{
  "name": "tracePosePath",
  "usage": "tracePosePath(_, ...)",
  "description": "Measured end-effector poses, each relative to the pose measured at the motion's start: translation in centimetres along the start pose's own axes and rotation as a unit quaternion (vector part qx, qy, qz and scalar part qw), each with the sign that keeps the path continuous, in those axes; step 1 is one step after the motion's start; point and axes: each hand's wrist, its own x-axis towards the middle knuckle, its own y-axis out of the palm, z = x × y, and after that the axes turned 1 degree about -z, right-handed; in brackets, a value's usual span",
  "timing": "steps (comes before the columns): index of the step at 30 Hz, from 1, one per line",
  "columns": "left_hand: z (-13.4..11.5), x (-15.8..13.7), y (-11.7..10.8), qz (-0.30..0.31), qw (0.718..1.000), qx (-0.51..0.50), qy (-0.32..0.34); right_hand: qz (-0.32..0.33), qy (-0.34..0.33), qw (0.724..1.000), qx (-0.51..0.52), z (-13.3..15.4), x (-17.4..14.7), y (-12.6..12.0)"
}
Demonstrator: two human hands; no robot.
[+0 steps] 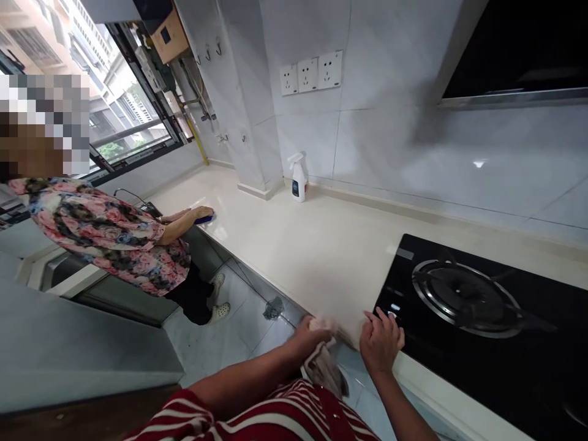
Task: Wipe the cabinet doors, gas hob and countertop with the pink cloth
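Note:
My left hand (309, 338) is closed around a pale greyish cloth (325, 370), which hangs down in front of the counter's edge. Part of the cloth near the fingers is smeared by motion. To its right, my right hand (381, 343) rests at the near corner of the black gas stove (463, 361), fingers stretched out over the stove's edge and the pale countertop (294, 245). Nothing shows in that hand.
A white spray bottle (298, 179) stands against the tiled wall below several sockets (312, 75). At the left, a person in a flowered shirt (101, 233) presses a dark blue cloth or sponge (203, 218) onto the counter. A mop-like grey head (274, 308) is near the floor.

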Motion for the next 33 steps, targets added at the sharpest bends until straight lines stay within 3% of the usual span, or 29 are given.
tracePosePath(3, -3.4, 2.0, -6.1, -0.116, 0.986, 0.076, 0.089, 0.000, 0.001, 1.000, 0.013, -0.1, -0.1, 0.0)
tracePosePath(7, -7.9, 7.1, -13.3, -0.284, 0.927, 0.175, 0.173, 0.004, -0.003, 0.999, 0.034, -0.2, 0.0, 0.1)
tracePosePath(9, -8.8, 9.6, -15.4, -0.340, 0.897, 0.220, 0.179, 0.007, -0.003, 0.999, 0.042, -0.4, 0.1, 0.3)
tracePosePath(12, -8.0, 12.2, -15.7, -0.371, 0.866, 0.289, 0.172, 0.014, 0.012, 0.998, 0.067, -0.5, 0.4, 0.1)
tracePosePath(15, -5.6, 12.6, -13.4, -0.362, 0.842, 0.358, 0.179, 0.014, 0.059, 0.987, 0.149, -0.4, 0.7, -1.3)
tracePosePath(18, -3.1, 10.8, -10.2, -0.303, 0.828, 0.423, 0.210, 0.007, 0.139, 0.963, 0.230, -0.2, -0.1, -4.1)
tracePosePath(22, -1.3, 7.1, -5.7, -0.147, 0.807, 0.503, 0.272, -0.009, 0.261, 0.936, 0.236, -0.3, -3.5, -8.5)
tracePosePath(27, -0.9, 4.1, 1.1, 0.067, 0.755, 0.561, 0.334, -0.031, 0.390, 0.894, 0.218, -1.5, -7.4, -12.7)
tracePosePath(30, -1.1, 3.1, 5.4, 0.150, 0.733, 0.564, 0.350, -0.033, 0.428, 0.873, 0.232, -1.7, -7.9, -14.7)
tracePosePath(33, -1.4, 2.1, 8.5, 0.191, 0.731, 0.555, 0.349, 0.004, 0.464, 0.850, 0.247, -1.1, -7.8, -16.4)
